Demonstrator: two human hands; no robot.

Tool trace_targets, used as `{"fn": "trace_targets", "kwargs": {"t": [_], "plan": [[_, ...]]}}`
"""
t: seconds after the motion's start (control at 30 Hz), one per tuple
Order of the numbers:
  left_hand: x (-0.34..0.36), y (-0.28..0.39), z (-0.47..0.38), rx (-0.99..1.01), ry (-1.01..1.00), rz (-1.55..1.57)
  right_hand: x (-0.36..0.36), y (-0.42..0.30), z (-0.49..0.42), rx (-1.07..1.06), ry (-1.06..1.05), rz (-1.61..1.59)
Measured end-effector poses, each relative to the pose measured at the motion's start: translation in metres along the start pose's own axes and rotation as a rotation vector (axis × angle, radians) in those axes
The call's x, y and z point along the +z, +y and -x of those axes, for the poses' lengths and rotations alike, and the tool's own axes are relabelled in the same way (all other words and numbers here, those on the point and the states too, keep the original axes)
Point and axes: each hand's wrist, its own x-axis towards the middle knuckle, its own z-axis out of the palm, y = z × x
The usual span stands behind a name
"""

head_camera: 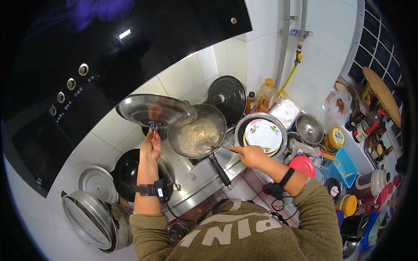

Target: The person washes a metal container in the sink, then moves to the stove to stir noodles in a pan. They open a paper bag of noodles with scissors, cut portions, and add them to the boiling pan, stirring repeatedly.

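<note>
My left hand (152,143) grips the knob of a shiny metal pan lid (147,109), holding it tilted beside and above a frying pan (173,145). In the pan lie pale strips of food (197,135) in a whitish liquid; what food it is I cannot tell. My right hand (253,157) is closed around the handle of a metal spatula (220,146), whose head rests among the strips. The pan sits over a burner, its black handle (220,171) pointing toward me and untouched.
A black wok (125,174) stands left on the steel stove (183,186), near stacked steamer pots (88,218). Right of the pan is a metal basin (240,125) holding white plates (264,135). Bowls, jars and a blue plastic basket (347,163) crowd the right counter. A black range hood (147,42) hangs above.
</note>
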Motion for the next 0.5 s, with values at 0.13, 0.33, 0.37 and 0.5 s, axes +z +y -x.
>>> {"fn": "trace_targets", "kwargs": {"t": [0.13,0.33,0.37,0.5], "plan": [[-0.005,0.007,0.007,0.011,0.034,-0.024,0.064,0.023,-0.016,0.116,0.222,-0.217],[-0.010,0.012,0.012,0.030,-0.001,-0.010,0.108,0.024,-0.086,0.619,-0.007,-1.556],[-0.009,0.012,0.012,0.036,0.002,-0.009,0.113,0.017,-0.094,0.640,-0.082,-1.774],[-0.007,0.012,0.013,0.020,0.022,-0.017,0.113,0.015,-0.092,0.561,-0.340,-1.765]]}}
